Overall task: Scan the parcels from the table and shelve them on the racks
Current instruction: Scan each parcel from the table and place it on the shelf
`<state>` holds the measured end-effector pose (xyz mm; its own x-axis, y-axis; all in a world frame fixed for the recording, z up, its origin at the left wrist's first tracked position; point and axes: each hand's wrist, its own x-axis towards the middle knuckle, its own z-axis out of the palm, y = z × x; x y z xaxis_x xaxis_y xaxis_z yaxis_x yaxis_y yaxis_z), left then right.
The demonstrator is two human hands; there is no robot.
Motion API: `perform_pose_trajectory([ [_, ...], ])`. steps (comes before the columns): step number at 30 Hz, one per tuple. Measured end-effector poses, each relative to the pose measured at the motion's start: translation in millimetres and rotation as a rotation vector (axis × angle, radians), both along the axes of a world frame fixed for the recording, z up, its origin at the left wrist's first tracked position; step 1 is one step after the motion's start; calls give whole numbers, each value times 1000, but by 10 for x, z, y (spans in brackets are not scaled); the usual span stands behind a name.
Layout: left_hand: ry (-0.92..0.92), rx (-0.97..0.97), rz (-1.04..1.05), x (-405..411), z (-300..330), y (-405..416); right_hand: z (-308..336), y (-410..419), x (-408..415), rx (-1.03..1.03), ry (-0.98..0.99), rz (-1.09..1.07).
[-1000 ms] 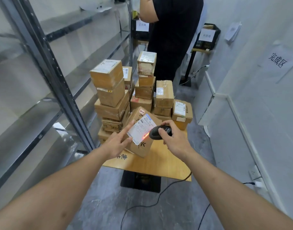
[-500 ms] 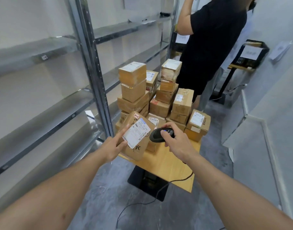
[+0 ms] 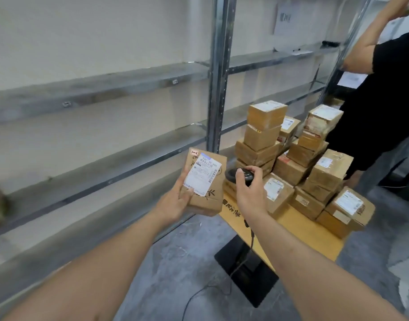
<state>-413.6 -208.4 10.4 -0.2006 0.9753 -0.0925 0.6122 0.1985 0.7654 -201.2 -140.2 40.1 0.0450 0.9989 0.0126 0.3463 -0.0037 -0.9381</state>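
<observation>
Just off the table's (image 3: pixel 314 237) edge, left hand (image 3: pixel 175 202) holds parcel (image 3: pixel 204 181).

- Held parcel (image 3: pixel 204 183): small brown cardboard box, upright and slightly tilted, clear of the bench (image 3: pixel 301 228), gripped at its lower left by the left hand (image 3: pixel 175 200); a white shipping label with barcode covers its facing side, a small red-marked sticker sits at its top left corner.
- Scanner (image 3: pixel 239 176): black, handheld, clasped in the right hand (image 3: pixel 250 193), just beside the held parcel's right edge.
- Stacked parcels (image 3: pixel 298 158): brown labelled boxes piled in several tiers on the wooden bench.
- Racks (image 3: pixel 218 72): grey metal shelving, left of the bench.
</observation>
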Motion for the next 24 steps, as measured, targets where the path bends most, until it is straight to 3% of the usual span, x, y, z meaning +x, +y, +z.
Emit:
perform_pose_trajectory([
  [12,-37,4,407,-1791,119,-1529,161,-946,-2142,4,-8,251],
  [24,-12,-34,594,-3400,57,-3508,124,-2563,-4085,20,-52,488],
])
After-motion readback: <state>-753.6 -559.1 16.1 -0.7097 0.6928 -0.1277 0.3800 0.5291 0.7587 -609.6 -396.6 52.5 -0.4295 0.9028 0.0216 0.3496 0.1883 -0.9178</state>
